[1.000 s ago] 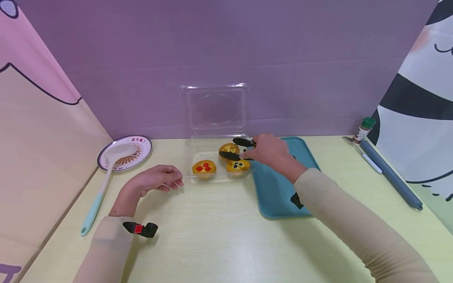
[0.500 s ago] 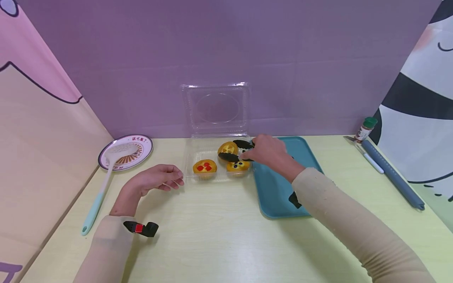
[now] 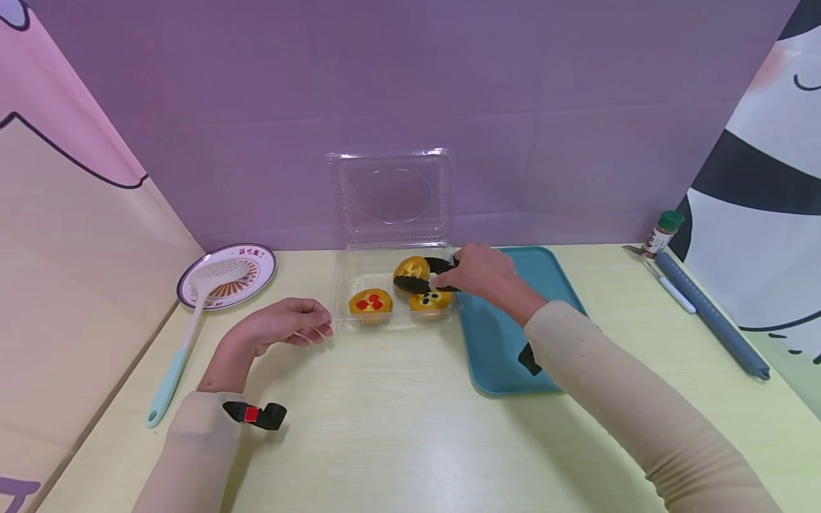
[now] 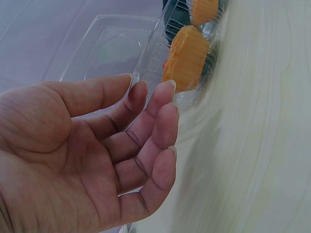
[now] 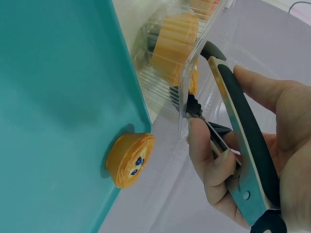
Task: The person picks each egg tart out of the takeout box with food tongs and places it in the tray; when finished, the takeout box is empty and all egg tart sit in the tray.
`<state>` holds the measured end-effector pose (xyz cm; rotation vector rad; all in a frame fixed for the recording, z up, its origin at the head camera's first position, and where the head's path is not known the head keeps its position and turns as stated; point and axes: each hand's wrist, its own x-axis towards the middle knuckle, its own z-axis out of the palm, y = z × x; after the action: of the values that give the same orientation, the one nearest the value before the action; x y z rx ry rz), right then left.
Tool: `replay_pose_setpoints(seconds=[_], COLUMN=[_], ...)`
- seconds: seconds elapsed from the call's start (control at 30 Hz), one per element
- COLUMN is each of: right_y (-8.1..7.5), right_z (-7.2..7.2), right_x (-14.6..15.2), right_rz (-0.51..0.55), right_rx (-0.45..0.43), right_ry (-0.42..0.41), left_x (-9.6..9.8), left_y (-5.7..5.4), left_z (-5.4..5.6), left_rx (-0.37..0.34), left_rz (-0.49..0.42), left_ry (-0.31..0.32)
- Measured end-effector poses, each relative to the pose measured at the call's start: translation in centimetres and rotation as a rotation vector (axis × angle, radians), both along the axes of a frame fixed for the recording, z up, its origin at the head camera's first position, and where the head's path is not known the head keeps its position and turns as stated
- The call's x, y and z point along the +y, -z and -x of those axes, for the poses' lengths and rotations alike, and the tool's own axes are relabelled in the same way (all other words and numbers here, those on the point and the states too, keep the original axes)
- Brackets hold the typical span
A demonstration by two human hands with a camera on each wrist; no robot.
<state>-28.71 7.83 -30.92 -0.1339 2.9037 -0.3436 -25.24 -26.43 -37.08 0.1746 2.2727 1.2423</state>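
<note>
A clear plastic clamshell container (image 3: 346, 267) stands open with its lid upright behind. My left hand (image 3: 288, 320) pinches its front left corner between thumb and index finger, the other fingers loosely curled. Inside, a tart with red pieces (image 3: 370, 302) sits front left and a blueberry tart (image 3: 428, 300) front right. In my right hand (image 3: 484, 269) I grip black-tipped tongs (image 5: 248, 136). Their jaws stand apart beside the plain yellow tart (image 3: 410, 268) at the back right. Another blueberry tart (image 5: 130, 159) lies in the blue tray (image 3: 507, 356), hidden by my right hand in the head view.
On the left, a white skimmer (image 3: 186, 349) with a mint handle rests across a patterned plate (image 3: 263, 269). A green-capped jar (image 3: 663, 234), a white-handled knife (image 3: 676, 296) and a grey-blue roll (image 3: 715, 320) lie at the right edge. A purple backdrop rises behind the table.
My right hand and the tongs have shifted slightly left. The plain yellow tart has edged a little left in the container. My left hand has stayed in place.
</note>
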Motion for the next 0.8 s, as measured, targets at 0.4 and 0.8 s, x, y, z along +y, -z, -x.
replay_pose_setpoints(seconds=[0.4, 0.8], right_y=[0.20, 0.37], right_z=[0.19, 0.06], right_x=[0.15, 0.35], right_rz=[0.036, -0.006], right_rx=[0.022, 0.059], right_ry=[-0.027, -0.076], left_x=[0.02, 0.10], left_y=[0.02, -0.14], left_z=[0.01, -0.11], left_rx=[-0.001, 0.002], left_rz=[0.000, 0.003], left_ry=[0.000, 0.003])
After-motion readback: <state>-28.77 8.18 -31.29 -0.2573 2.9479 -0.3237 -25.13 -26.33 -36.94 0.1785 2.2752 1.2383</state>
